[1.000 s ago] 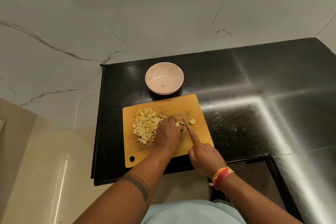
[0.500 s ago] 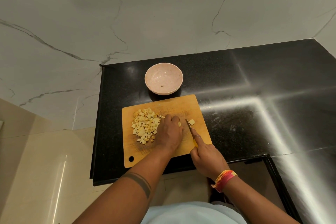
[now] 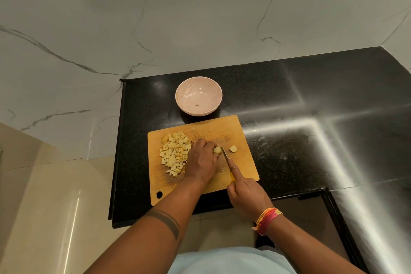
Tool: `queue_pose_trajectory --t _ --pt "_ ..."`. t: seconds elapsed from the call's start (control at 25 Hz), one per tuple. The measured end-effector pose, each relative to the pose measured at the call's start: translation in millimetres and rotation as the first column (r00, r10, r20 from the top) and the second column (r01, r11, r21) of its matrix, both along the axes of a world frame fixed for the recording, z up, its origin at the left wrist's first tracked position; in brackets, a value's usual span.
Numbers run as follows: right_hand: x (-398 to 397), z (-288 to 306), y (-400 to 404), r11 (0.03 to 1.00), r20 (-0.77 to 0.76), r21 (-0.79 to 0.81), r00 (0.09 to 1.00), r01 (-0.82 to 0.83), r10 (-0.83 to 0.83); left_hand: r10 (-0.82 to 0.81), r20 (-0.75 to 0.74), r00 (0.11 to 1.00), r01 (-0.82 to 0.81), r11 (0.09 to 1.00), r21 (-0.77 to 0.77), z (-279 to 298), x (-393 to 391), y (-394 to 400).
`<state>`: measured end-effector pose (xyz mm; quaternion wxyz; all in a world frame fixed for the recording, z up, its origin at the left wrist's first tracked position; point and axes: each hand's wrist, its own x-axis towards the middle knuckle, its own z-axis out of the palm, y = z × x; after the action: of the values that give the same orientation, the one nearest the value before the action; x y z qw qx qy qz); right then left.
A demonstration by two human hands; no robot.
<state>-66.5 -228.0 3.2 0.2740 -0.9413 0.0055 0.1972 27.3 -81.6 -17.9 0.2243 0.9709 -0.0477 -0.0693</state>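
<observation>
Pale chunk [image 3: 217, 150]: pinned on cutting board [image 3: 222, 125] under curled fingertips of left hand [image 3: 203, 162]. Right hand [image 3: 244, 193] grips knife [image 3: 225, 154], index finger along spine; blade sits against chunk's right side. Tuck left fingertips back; cut straight down. Knife axis runs from right hand forward, slightly left, tip pointing away. Chunk axis: mostly covered, cannot tell.

I see soft, rather dim light from above. The black countertop [image 3: 278, 87] gives strong white glare streaks, and the floor [image 3: 44, 207] has one pale reflection. The cutting board [image 3: 222, 127] is sharp; the frame edges bend from the wide lens.
</observation>
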Motion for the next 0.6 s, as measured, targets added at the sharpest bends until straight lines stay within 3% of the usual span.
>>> queue_pose_trajectory --t 0.6 --pt "15 -11 14 0.986 0.013 -0.151 0.997 -0.072 0.075 0.073 -0.005 0.997 -0.072 0.996 0.052 2 4 -6"
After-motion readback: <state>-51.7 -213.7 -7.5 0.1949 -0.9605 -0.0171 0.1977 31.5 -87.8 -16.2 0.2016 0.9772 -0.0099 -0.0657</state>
